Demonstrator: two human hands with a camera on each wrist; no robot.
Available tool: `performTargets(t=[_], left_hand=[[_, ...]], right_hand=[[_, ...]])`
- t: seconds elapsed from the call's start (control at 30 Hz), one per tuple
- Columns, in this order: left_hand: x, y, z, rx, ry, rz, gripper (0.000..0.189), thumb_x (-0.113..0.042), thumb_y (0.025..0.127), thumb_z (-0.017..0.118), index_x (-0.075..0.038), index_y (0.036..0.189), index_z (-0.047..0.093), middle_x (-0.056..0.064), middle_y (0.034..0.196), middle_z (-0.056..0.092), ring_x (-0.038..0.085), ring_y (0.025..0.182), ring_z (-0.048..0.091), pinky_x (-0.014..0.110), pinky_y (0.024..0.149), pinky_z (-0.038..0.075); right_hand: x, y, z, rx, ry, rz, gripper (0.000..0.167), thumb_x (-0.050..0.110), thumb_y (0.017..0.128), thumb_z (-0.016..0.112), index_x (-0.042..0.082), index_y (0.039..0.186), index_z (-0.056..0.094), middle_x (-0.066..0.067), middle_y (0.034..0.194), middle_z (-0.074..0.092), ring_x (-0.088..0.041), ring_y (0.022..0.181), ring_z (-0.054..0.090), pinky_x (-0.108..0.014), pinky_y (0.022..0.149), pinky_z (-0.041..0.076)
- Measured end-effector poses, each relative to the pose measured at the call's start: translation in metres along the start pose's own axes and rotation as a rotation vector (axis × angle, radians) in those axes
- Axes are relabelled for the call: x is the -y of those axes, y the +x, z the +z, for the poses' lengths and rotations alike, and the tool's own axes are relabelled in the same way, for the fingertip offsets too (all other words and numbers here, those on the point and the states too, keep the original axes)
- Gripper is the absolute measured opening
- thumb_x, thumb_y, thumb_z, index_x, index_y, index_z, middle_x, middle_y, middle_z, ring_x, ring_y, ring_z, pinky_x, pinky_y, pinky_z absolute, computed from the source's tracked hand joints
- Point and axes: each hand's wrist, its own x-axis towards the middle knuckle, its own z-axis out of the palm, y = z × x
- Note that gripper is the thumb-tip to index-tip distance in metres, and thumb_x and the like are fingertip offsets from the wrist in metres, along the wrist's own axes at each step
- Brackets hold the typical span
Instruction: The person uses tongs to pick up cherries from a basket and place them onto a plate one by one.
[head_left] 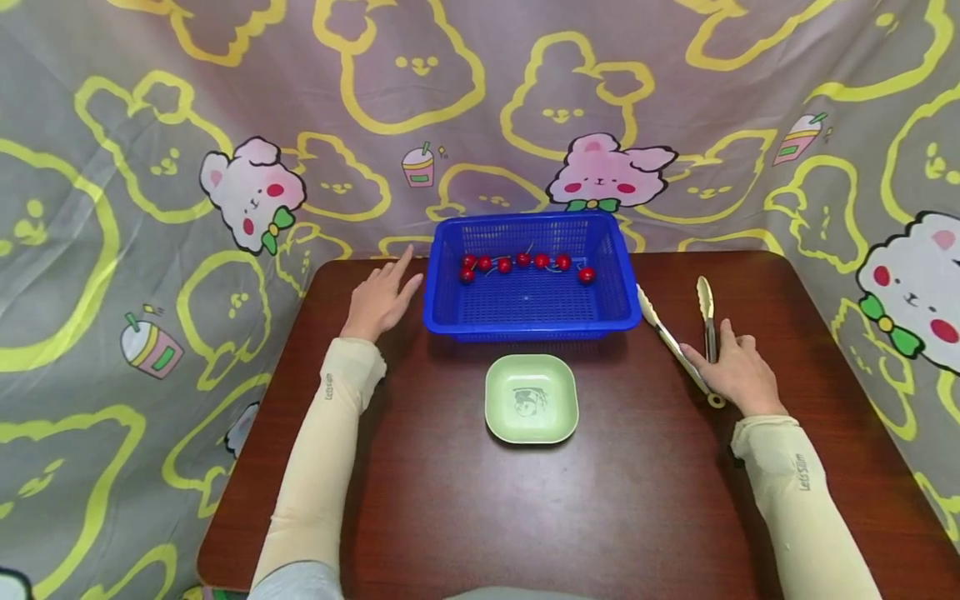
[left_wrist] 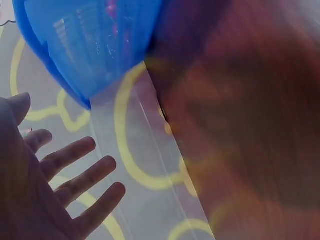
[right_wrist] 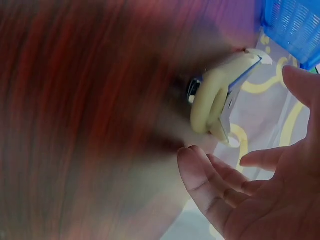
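Observation:
A blue plastic basket with mesh walls stands at the back of the table, and several red cherries lie along its far side. My left hand is just left of the basket, fingers spread and holding nothing; the left wrist view shows the same hand apart from the basket's wall. On the right lies a pair of tongs with its arms spread. My right hand hovers over the tongs' handle end. In the right wrist view its fingers are relaxed, apart from the tongs' ring.
A light green square dish with a printed figure sits in front of the basket. The dark wooden table is bordered at the back and sides by a grey patterned cloth.

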Motion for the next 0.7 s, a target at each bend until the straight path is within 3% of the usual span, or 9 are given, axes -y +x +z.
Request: performTargets(t=[0.2,0.47,0.6,0.7], left_hand=[[-0.029,0.021,0.005,0.058,-0.073,-0.036,0.074,-0.062,0.106,0.030,-0.026,0.168,0.011,0.019,0.165,0.036,0.043,0.148,0.041,0.060,0.117,0.036],[-0.048,0.031,0.018,0.112,-0.121,-0.084,0.090,-0.061,0.103,0.045,-0.016,0.168,0.001,0.025,0.168,0.026,0.049,0.147,0.039,0.059,0.119,0.034],[-0.055,0.033,0.025,0.104,-0.171,-0.112,0.091,-0.040,0.103,0.058,-0.009,0.167,0.002,0.028,0.167,0.026,0.052,0.143,0.043,0.060,0.117,0.037],[-0.061,0.036,0.028,0.095,-0.200,-0.144,0.087,-0.022,0.102,0.059,-0.007,0.167,0.003,0.029,0.165,0.028,0.053,0.136,0.050,0.060,0.112,0.042]], right_hand=[[0.005,0.000,0.004,0.005,-0.007,-0.002,0.112,0.070,0.097,0.050,-0.012,0.160,0.008,-0.050,0.132,0.033,-0.066,0.103,0.054,-0.068,0.080,0.047],[0.008,0.003,0.009,0.021,-0.005,0.007,0.118,0.071,0.091,0.061,-0.011,0.160,0.010,-0.045,0.123,0.038,-0.055,0.090,0.057,-0.059,0.071,0.049],[0.008,0.005,0.009,0.015,-0.008,-0.002,0.117,0.065,0.090,0.067,-0.013,0.158,0.013,-0.044,0.118,0.039,-0.054,0.088,0.057,-0.058,0.069,0.048],[0.007,0.006,0.009,0.007,-0.014,-0.012,0.113,0.057,0.091,0.071,-0.017,0.156,0.016,-0.044,0.116,0.039,-0.057,0.090,0.056,-0.061,0.072,0.048]])
